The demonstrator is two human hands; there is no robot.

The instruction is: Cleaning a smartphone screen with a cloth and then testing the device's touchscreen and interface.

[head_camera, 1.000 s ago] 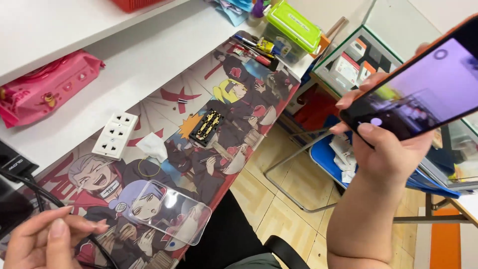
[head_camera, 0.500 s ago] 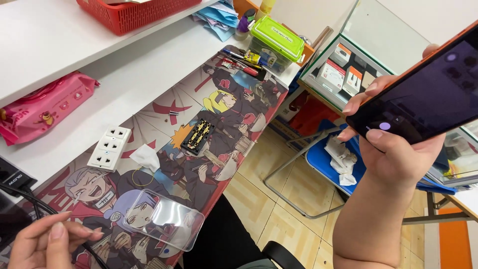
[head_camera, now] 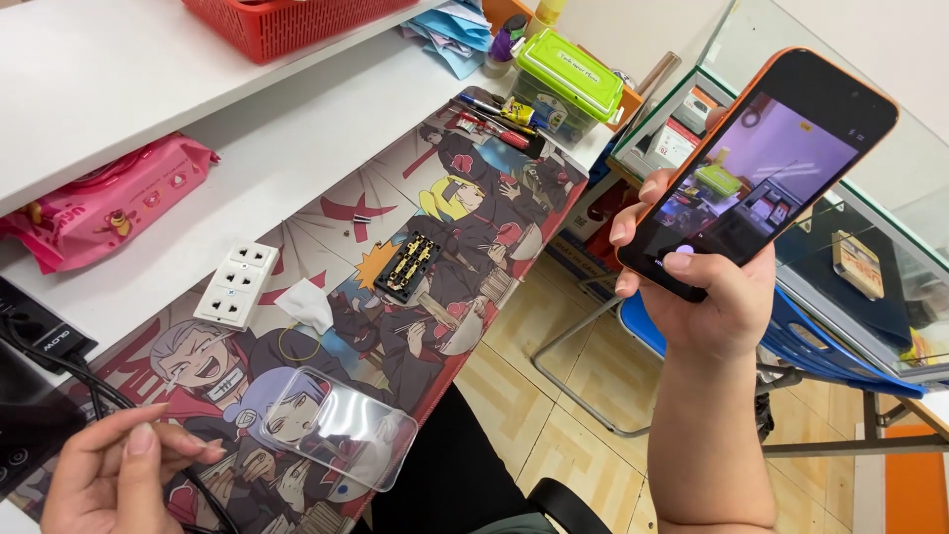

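Two hands at work over a long cartoon-printed desk mat (head_camera: 465, 213). The right hand (head_camera: 707, 302) holds an orange-edged smartphone (head_camera: 756, 173) raised off the desk's edge, above the tiled floor: fingers wrapped round the left side, thumb pressed on the lower part of the lit screen (which shows a camera view of the room). The left hand (head_camera: 114, 480), at the lower left corner, pinches a thin black cable (head_camera: 94, 396) between thumb and fingertips, the other fingers loosely curled.

Just beside that hand, flat on the mat: one clear plastic phone case (head_camera: 341, 427). Further up the mat: a white three-gang socket block (head_camera: 235, 284), a crumpled white tissue (head_camera: 306, 305), a small black-and-gold circuit part (head_camera: 407, 267). Against the wall: a pink wet-wipe packet (head_camera: 109, 203). At the far end: a green-lidded plastic box (head_camera: 568, 79) with pens beside it. On the shelf above: a red plastic basket (head_camera: 287, 20).
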